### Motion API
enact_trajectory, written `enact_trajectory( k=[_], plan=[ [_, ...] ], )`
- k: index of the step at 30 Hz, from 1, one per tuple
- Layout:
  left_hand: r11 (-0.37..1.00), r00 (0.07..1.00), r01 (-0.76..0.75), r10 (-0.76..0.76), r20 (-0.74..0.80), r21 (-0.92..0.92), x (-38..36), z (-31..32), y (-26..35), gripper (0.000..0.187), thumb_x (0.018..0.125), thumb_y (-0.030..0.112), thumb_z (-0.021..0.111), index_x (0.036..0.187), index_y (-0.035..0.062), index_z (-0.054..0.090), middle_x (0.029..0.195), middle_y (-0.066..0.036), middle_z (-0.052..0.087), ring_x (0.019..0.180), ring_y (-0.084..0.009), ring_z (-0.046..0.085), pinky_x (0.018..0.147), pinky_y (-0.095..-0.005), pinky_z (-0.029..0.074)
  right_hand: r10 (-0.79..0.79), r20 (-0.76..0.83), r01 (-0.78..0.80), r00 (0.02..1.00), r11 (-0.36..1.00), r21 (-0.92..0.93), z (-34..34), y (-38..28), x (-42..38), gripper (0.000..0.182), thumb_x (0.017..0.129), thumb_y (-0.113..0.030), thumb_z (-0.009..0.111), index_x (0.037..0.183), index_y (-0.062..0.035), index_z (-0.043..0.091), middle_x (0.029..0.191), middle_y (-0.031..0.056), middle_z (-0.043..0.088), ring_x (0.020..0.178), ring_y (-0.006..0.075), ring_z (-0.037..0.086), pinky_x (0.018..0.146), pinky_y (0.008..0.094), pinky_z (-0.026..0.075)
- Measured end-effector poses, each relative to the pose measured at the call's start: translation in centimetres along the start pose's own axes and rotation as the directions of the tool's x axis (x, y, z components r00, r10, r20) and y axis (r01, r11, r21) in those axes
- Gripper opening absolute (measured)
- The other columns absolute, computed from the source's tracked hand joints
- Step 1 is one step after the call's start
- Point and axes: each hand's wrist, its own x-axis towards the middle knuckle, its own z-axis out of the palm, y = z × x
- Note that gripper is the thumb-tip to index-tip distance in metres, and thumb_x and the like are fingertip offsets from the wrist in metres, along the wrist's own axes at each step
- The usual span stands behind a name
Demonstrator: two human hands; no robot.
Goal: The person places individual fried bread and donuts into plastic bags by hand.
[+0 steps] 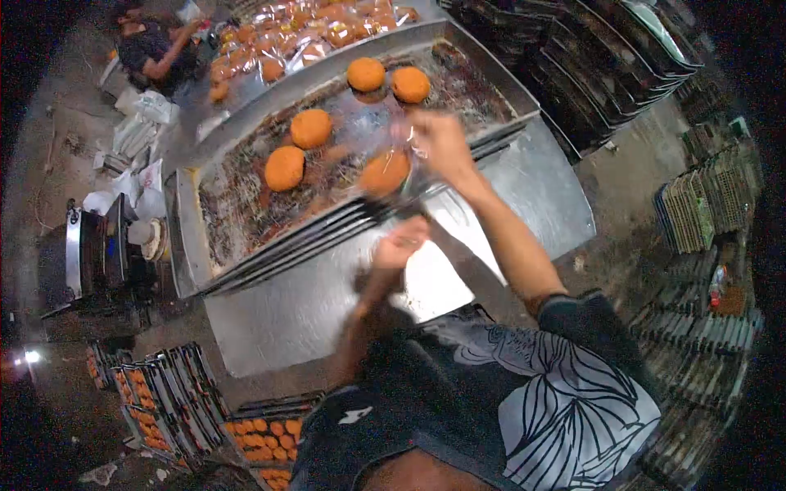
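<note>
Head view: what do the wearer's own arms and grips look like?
Left grip and right grip show no gloves, though both are blurred. The right arm leaves a short dark sleeve; the dark shirt bears a pale panel with black leaf-like lines.

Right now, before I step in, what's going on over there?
A person is working over a dark tray holding five round orange-brown buns. Their right hand is at the nearest bun, with something clear and shiny by the fingers, too blurred to name. The left hand is over the metal table, its grip unclear. Beyond the tray lie many buns in clear plastic, and another person is at the upper left.
</note>
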Motion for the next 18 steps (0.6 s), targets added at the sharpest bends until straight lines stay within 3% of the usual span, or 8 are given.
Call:
enact_trajectory(
  k=[1, 4, 8, 10, 11, 13, 15, 18],
  plan=[
    [0.880, 0.879, 0.459, -0.470, 0.083, 0.125, 1.4, 0.0, -2.8, 0.044, 0.071, 0.024, 0.069, 0.105, 0.0016, 0.053, 0.097, -0.010, 0.058, 0.088, -0.0144, 0.055, 0.075, -0.0284, 0.046, -0.021, -0.152, -0.003, 0.988, 0.988, -0.154, -1.1, -3.1, 3.0, 0.023, 0.077, -0.022, 0.058, 0.083, -0.0008, 0.063, 0.065, 0.0136, 0.060, 0.057, 0.0218, 0.057, 0.055, 0.0301, 0.045],
    [0.476, 0.943, -0.328, 0.219, 0.251, 0.816, 2.0, 1.9, -11.8, 0.049, 0.066, 0.035, 0.066, 0.097, -0.0006, 0.056, 0.095, -0.020, 0.054, 0.095, -0.0337, 0.048, 0.083, -0.0387, 0.039, -0.349, -0.289, 0.351, 0.892, 0.935, -0.045, 1.9, -3.2, 10.4, 0.042, 0.076, -0.025, 0.058, 0.108, -0.0001, 0.050, 0.101, 0.0209, 0.055, 0.097, 0.0308, 0.053, 0.084, 0.0364, 0.040],
    [0.344, 0.920, -0.093, -0.330, 0.213, 0.934, 2.8, 1.5, -10.2, 0.039, 0.070, 0.033, 0.061, 0.091, -0.0005, 0.059, 0.093, -0.018, 0.057, 0.088, -0.0343, 0.052, 0.078, -0.0402, 0.041, -0.232, 0.140, 0.220, 0.963, 0.971, 0.095, 1.8, -1.5, -2.6, 0.043, 0.076, -0.028, 0.059, 0.110, -0.0028, 0.050, 0.107, 0.0171, 0.054, 0.099, 0.0273, 0.052, 0.085, 0.0348, 0.040],
    [0.905, 0.971, -0.041, -0.063, 0.230, 0.423, 2.4, -1.4, -13.7, 0.032, 0.073, 0.027, 0.062, 0.090, 0.0002, 0.060, 0.086, -0.010, 0.061, 0.083, -0.0183, 0.056, 0.071, -0.0330, 0.045, 0.377, 0.477, -0.433, 0.794, 0.901, 0.007, 1.1, 3.3, -12.0, 0.034, 0.075, -0.030, 0.060, 0.095, -0.0022, 0.059, 0.080, 0.0096, 0.062, 0.072, 0.0168, 0.058, 0.067, 0.0293, 0.046],
    [0.907, 0.966, 0.069, -0.164, 0.198, 0.416, 2.5, -2.9, -13.2, 0.031, 0.074, 0.024, 0.062, 0.093, -0.0006, 0.058, 0.088, -0.009, 0.060, 0.084, -0.0150, 0.055, 0.071, -0.0302, 0.045, 0.476, 0.596, -0.551, 0.647, 0.832, -0.066, 0.7, 5.1, -16.4, 0.032, 0.076, -0.029, 0.060, 0.092, -0.0014, 0.059, 0.080, 0.0081, 0.061, 0.071, 0.0140, 0.056, 0.066, 0.0286, 0.045],
    [0.896, 0.948, 0.185, -0.271, 0.168, 0.404, 2.9, -3.1, -11.1, 0.031, 0.076, 0.021, 0.061, 0.097, -0.0013, 0.057, 0.090, -0.008, 0.059, 0.085, -0.0117, 0.054, 0.071, -0.0275, 0.044, 0.368, 0.611, -0.580, 0.701, 0.792, 0.189, 1.0, 6.8, -21.4, 0.024, 0.079, -0.021, 0.058, 0.090, -0.0001, 0.059, 0.074, 0.0005, 0.058, 0.064, 0.0080, 0.051, 0.060, 0.0251, 0.044],
    [0.950, 0.948, 0.245, -0.193, 0.254, -0.194, 1.3, -0.9, -6.9, 0.026, 0.079, 0.014, 0.057, 0.098, -0.0037, 0.056, 0.091, -0.010, 0.060, 0.084, -0.0114, 0.054, 0.071, -0.0253, 0.045, 0.438, 0.521, -0.609, 0.732, 0.764, 0.213, 1.7, 6.6, -20.7, 0.025, 0.079, -0.021, 0.058, 0.094, -0.0005, 0.058, 0.072, -0.0008, 0.056, 0.061, 0.0067, 0.048, 0.057, 0.0247, 0.043],
    [0.964, 0.958, 0.209, -0.236, 0.165, 0.163, 1.2, 0.9, -5.2, 0.021, 0.078, 0.015, 0.056, 0.086, -0.0036, 0.061, 0.079, -0.009, 0.063, 0.073, -0.0142, 0.058, 0.067, -0.0247, 0.046, 0.464, 0.432, -0.586, 0.773, 0.783, 0.208, 1.0, 5.8, -20.5, 0.026, 0.080, -0.024, 0.057, 0.093, -0.0008, 0.054, 0.063, 0.0019, 0.053, 0.053, 0.0091, 0.044, 0.049, 0.0257, 0.039]
  ],
)
